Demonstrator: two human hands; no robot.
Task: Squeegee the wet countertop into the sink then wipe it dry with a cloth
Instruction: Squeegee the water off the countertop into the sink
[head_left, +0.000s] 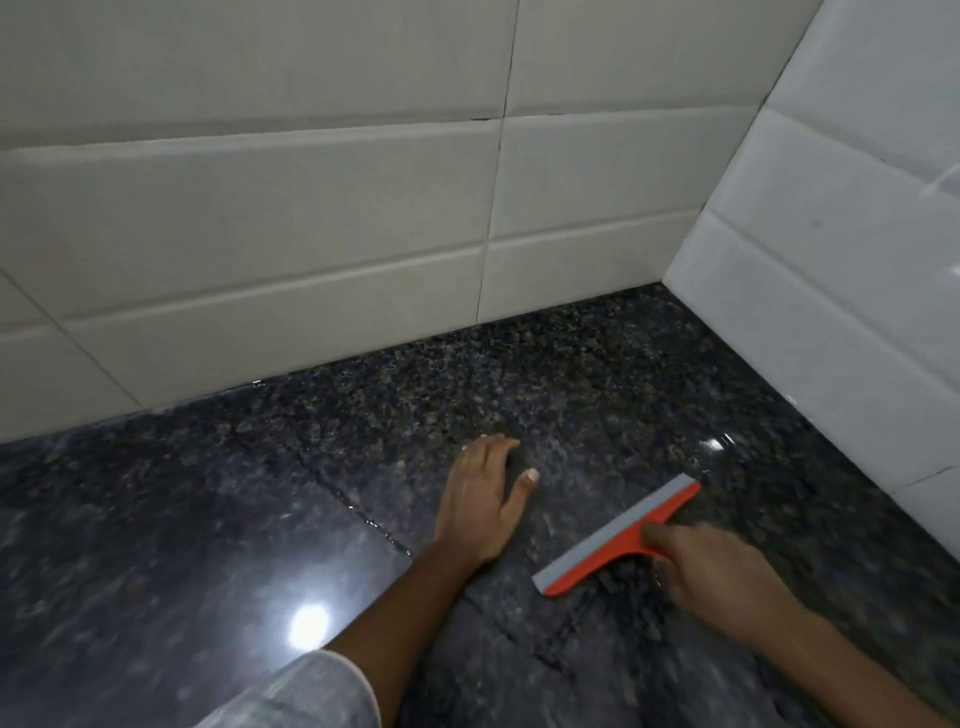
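Note:
A dark speckled granite countertop (260, 519) fills the lower half of the head view, with thin lines of water glinting on it. My right hand (727, 577) grips the handle of an orange squeegee (618, 540) whose grey blade lies on the stone, running from lower left to upper right. My left hand (483, 493) rests palm down on the counter just left of the blade, fingers relaxed. No sink and no cloth are in view.
White tiled walls stand behind the counter (311, 234) and on the right (857, 260), meeting in a corner at the back right. A lamp's glare shows on the stone at lower left. My light sleeve covers the left forearm.

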